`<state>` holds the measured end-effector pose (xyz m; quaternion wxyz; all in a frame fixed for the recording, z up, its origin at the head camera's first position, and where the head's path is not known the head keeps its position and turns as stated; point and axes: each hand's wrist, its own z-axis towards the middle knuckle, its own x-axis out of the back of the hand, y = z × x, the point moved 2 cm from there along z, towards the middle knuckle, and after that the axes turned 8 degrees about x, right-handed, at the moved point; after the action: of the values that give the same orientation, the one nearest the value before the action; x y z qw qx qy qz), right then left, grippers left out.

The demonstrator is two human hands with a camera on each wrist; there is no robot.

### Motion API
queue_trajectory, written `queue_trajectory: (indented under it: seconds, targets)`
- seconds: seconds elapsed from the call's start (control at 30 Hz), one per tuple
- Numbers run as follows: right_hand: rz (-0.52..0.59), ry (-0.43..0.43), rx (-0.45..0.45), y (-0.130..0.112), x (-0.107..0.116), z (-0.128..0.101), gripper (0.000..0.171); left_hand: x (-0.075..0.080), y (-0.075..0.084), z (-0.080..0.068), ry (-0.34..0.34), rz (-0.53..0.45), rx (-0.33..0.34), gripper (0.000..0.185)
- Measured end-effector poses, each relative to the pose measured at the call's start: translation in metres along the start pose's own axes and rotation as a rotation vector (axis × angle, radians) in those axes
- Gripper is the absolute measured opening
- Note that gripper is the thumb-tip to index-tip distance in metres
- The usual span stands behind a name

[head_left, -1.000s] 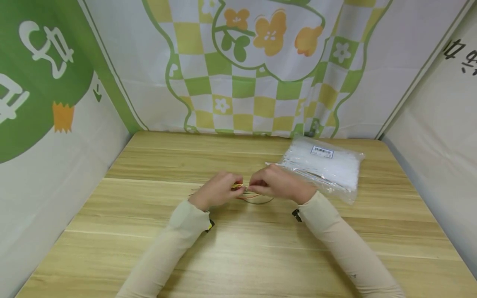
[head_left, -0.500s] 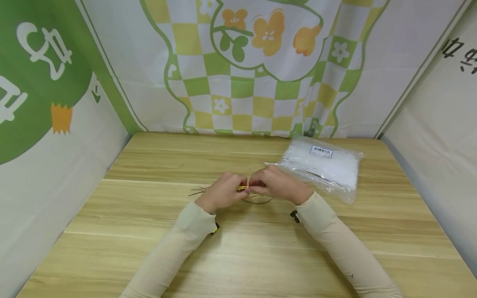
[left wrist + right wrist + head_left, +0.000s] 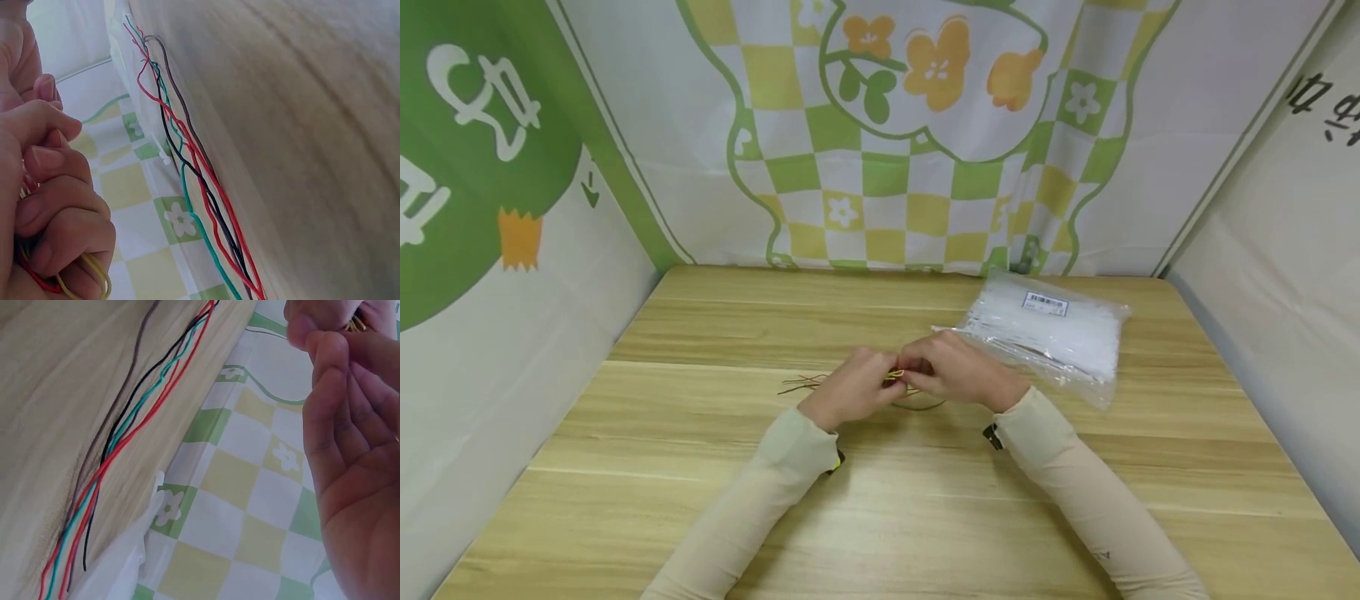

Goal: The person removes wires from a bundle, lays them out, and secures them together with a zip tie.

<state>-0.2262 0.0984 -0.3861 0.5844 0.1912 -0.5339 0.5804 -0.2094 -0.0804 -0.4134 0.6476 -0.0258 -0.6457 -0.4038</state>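
- Two hands meet over the middle of the wooden bench (image 3: 700,500), knuckles almost touching.
- Left hand (image 3: 850,385) has its fingers (image 3: 59,206) curled tight; the left wrist view shows them closed round a yellow rubber band (image 3: 94,275), with a bit of red wire tucked under the same grip.
- Right hand (image 3: 951,371) sits just beside the left, its fingers (image 3: 350,406) bent inward towards the same spot. Its fingertips pinch at the yellow band in the head view, though the right wrist view shows mostly open palm, so how firm that pinch is cannot be told.
- Bundle of thin wires (image 3: 801,385) lies flat on the bench and runs from under the hands out to the person's left; red, black, green and brown strands (image 3: 119,444) run side by side, loose and slightly wavy.
- One end of the bundle is gathered between the two hands, where the yellow band shows; a loop of wire (image 3: 925,405) curves out below the right hand.
- Clear plastic bag of white cable ties (image 3: 1052,333) rests on the bench behind the right hand, near it but apart, with a small barcode label (image 3: 1045,303) on top.
- Beige sleeves (image 3: 1075,483) cover both forearms down to the wrists.
- Backdrop cloth (image 3: 887,167) with green and yellow checks and orange flowers hangs behind the bench.
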Motion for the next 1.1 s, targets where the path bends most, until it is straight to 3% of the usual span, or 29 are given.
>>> queue_trajectory:
  seconds: [0.1, 0.23, 0.43, 0.67, 0.9, 1.1]
  targets:
    - [0.002, 0.009, 0.006, 0.000, 0.000, -0.001, 0.009, 0.000, 0.000, 0.000, -0.007, 0.021, -0.026, 0.009]
    - [0.001, 0.035, 0.027, 0.002, 0.001, -0.001, 0.011, 0.000, -0.001, -0.002, -0.062, 0.019, 0.015, 0.007]
    - [0.013, 0.029, -0.026, 0.008, 0.005, -0.006, 0.013, 0.004, -0.002, -0.008, -0.144, -0.043, 0.063, 0.032]
    - [0.004, 0.019, -0.045, 0.012, 0.008, -0.008, 0.013, 0.007, 0.000, -0.010, -0.155, 0.006, 0.011, 0.034]
    - [0.027, 0.016, -0.089, 0.014, 0.001, -0.008, 0.009, 0.007, -0.001, -0.011, -0.160, 0.007, 0.051, 0.029]
    - [0.037, 0.005, -0.062, 0.011, 0.004, -0.007, 0.013, 0.008, -0.004, -0.012, -0.151, -0.027, 0.030, 0.031]
